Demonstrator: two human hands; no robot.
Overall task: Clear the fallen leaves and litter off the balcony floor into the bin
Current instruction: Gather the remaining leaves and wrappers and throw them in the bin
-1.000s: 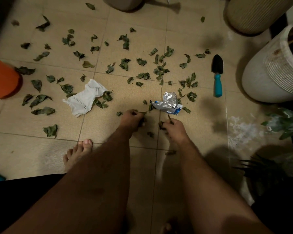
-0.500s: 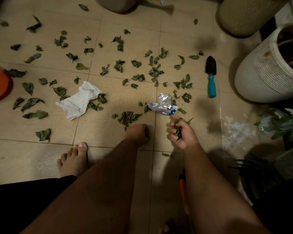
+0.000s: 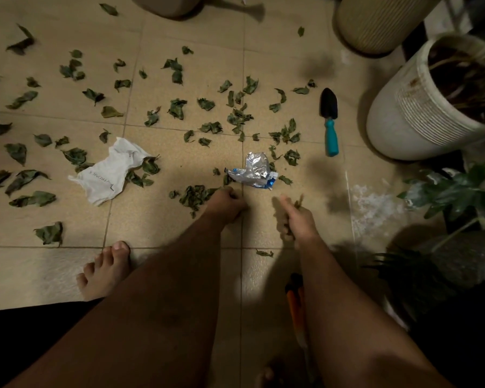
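Several dark green fallen leaves [image 3: 177, 107] lie scattered over the beige tiled floor. A small heap of leaves [image 3: 193, 196] sits just left of my left hand [image 3: 228, 204], whose fingers are curled down on the floor at the heap's edge. My right hand [image 3: 296, 217] is raised a little off the floor and grips a bunch of leaves in its fist. A crumpled silver and blue wrapper [image 3: 254, 170] lies just beyond both hands. A crumpled white paper bag [image 3: 109, 172] lies to the left.
A teal-handled garden trowel [image 3: 330, 121] lies at the right. A large white planter [image 3: 429, 107], a ribbed beige pot [image 3: 375, 21] and green plants [image 3: 454, 191] crowd the right side. My bare foot [image 3: 104, 268] is at lower left. An orange-handled tool [image 3: 296, 298] lies under my right arm.
My left hand has reached forward to the leaf heap. My right hand, still gripping leaves, has turned and dropped slightly. The view has shifted a little.
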